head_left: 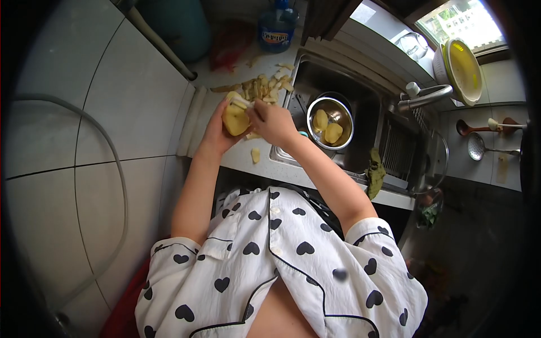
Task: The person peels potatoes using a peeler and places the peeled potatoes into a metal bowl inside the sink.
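Note:
My left hand [216, 128] is wrapped round a peeled yellow potato [235, 122] above the counter. Closed fingers of my right hand [274, 121] grip a white peeler [243, 103], whose head lies against the upper part of the potato. My fingers partly hide the peeler. Just beyond both hands, potato peelings [264, 85] are heaped on the counter. One loose peeling [255, 155] lies nearer my body. To the right, a metal bowl [351, 127] in the sink holds two peeled potatoes, one farther back [320, 119] and one nearer [333, 133].
The sink [366, 93] has a faucet [425, 98] at its right. A green cloth [375, 173] hangs over its front edge. A blue bottle [278, 28] and a red bag [231, 45] stand at the back. A tiled wall [135, 124] bounds the left side.

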The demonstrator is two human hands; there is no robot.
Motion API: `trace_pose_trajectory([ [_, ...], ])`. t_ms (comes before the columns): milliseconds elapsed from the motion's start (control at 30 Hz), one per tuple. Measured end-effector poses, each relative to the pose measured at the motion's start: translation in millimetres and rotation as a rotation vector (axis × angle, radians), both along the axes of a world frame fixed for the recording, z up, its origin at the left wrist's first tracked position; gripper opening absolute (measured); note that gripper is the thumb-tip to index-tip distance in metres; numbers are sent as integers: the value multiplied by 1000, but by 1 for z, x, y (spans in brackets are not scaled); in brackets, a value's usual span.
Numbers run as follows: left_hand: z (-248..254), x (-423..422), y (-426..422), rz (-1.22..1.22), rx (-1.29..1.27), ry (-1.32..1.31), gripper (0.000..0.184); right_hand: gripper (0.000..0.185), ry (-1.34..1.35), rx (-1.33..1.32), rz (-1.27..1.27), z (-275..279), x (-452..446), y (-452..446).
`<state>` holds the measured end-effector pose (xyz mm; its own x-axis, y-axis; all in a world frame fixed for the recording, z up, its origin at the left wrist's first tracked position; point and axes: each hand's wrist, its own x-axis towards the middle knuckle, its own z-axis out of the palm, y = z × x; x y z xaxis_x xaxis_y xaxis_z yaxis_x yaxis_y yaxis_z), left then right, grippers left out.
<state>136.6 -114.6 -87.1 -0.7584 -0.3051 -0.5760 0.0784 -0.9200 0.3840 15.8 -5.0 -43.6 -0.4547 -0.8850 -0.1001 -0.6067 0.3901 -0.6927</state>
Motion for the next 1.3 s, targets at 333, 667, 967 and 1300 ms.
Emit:
trace_pose_trajectory([
  [333,7,-11,9,68,7,-132,45,33,167,39,125,1,3,0],
  [667,-8,-3,12,117,46,-246,49,35,126,250,-52,-42,-25,-26],
  [967,-15,2,12,202,-31,-279,54,29,84,218,-131,-75,-8,-20],
  [1300,-11,0,19,204,-18,-273,54,38,-75,106,-273,-73,-5,-17],
])
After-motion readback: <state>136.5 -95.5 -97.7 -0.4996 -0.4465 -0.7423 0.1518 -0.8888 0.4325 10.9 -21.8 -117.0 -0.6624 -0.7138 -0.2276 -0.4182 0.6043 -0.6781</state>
